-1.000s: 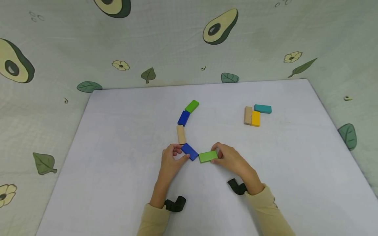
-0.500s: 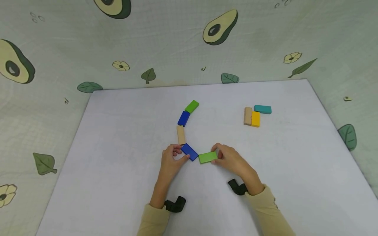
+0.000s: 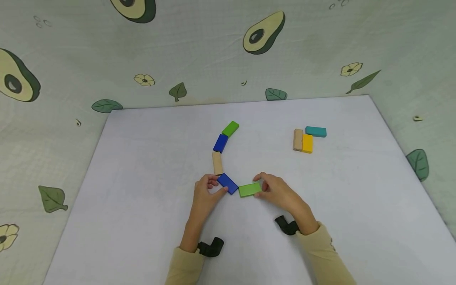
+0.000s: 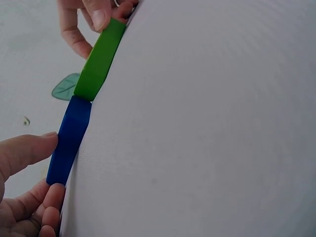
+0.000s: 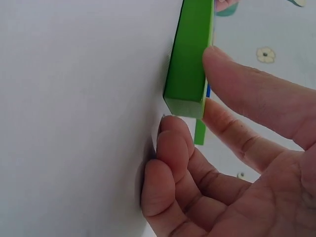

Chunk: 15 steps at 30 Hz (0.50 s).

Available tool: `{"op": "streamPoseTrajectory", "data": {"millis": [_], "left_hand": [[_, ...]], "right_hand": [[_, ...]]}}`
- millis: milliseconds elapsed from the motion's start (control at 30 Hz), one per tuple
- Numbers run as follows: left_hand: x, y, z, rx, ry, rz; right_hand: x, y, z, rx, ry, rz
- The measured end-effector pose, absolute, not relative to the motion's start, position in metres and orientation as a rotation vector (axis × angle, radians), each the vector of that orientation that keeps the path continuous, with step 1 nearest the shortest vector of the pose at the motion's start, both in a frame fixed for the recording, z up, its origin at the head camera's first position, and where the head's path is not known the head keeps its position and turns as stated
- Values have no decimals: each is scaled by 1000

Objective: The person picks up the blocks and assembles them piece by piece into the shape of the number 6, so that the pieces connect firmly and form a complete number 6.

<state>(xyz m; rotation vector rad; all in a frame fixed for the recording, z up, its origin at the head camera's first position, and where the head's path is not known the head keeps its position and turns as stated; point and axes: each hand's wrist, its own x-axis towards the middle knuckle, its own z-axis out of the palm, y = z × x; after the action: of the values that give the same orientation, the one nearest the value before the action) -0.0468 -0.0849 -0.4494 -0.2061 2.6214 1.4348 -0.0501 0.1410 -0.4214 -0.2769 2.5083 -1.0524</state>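
Note:
Between thumb and fingers, my left hand (image 3: 206, 194) pinches a blue block (image 3: 228, 184) lying on the white table. My right hand (image 3: 279, 193) holds the right end of a light green block (image 3: 249, 190) by thumb and index finger, its other fingers curled close to the tabletop. One corner of the green block meets the blue block's right corner, as the left wrist view also shows. From the blue block's upper end a curved row runs away from me: a natural wood block (image 3: 217, 163), a second blue block (image 3: 221, 143) and a second green block (image 3: 230, 129).
At the back right lie another wood block (image 3: 297, 139), a yellow block (image 3: 307, 143) and a teal block (image 3: 316, 132), grouped together. The white table (image 3: 149, 158) ends at the back against a cloth (image 3: 206, 47) printed with avocados. Black wrist devices (image 3: 211, 247) sit at both cuffs.

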Motion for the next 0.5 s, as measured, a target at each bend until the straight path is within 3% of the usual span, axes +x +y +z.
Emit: {"op": "streamPoseTrajectory", "data": {"millis": [500], "left_hand": [[-47, -86, -451, -204, 2623, 1445]], "right_hand": [[-66, 195, -419, -40, 2635, -1153]]}}
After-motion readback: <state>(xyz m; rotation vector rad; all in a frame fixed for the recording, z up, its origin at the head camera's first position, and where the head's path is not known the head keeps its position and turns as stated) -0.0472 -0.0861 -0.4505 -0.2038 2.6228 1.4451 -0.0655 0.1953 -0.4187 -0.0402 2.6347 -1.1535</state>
